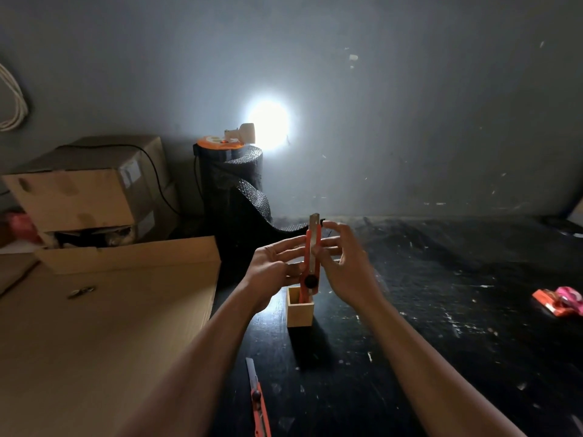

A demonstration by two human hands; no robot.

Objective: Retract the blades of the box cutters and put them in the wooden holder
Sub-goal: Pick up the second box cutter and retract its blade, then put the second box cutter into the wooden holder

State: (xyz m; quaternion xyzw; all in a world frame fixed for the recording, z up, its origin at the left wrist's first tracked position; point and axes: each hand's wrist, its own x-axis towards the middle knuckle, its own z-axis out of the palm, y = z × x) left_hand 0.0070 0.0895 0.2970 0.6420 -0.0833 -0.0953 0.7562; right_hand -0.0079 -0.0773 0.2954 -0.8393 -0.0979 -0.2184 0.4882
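Head view of a dark table (441,310) against a grey wall lit by a small lamp (244,134). A wooden holder (299,310), square and open-topped, stands upright on the table near its left part. Above it, an orange cutter (310,257) is held nearly upright, its lower end within the holder's mouth and its black knob (311,281) just over the rim. The steel blade (314,223) projects from the upper end, not retracted.

The left hand (274,266) lies to the left of the cutter with fingers loosely spread; its thumb and fingers touch the cutter's body from that side. The right hand (344,263) lies to the right, fingers extended toward the upper part of the cutter; its fingertips meet the body near the blade's base. How firmly either hand pinches cannot be told.

A second cutter (259,402), also orange with a black knob, lies flat on the table at the lower edge, between the forearms, blade out and pointing away from the viewer. An orange and pink object (560,302) lies well apart at the right. Flat cardboard (104,326) covers the left of the scene, with boxes (82,190) stacked behind it and a black roll (233,181) standing under the lamp.
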